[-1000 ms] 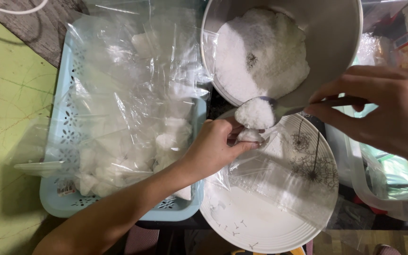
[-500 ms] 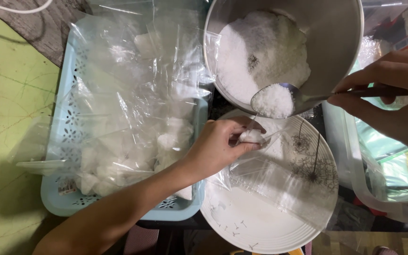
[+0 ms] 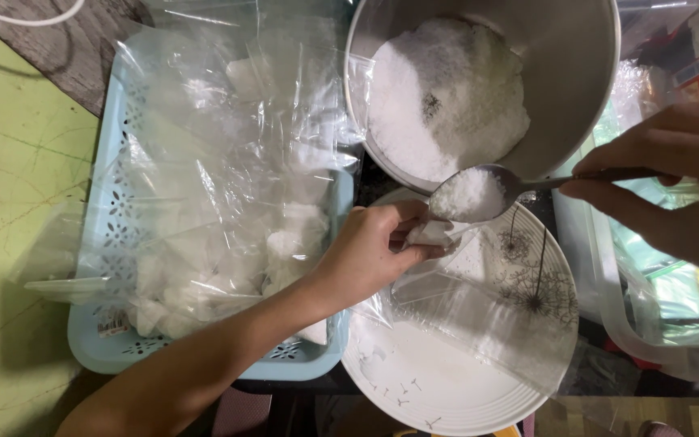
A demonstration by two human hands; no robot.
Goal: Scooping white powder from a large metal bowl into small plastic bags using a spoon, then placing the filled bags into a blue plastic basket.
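Observation:
My right hand grips the handle of a metal spoon heaped with white powder, held over the near rim of a large steel pot full of the same powder. My left hand pinches the mouth of a small clear plastic bag just below the spoon. The bag has some white powder at its top and lies across a white plate with a dark dandelion print.
A light blue plastic basket on the left holds several clear bags filled with white powder. A green mat lies at the far left. Clear plastic containers with packets stand at the right.
The spoon has lifted a heap of powder out of the pot and come down toward the bag's mouth. My left hand has kept its hold on the bag.

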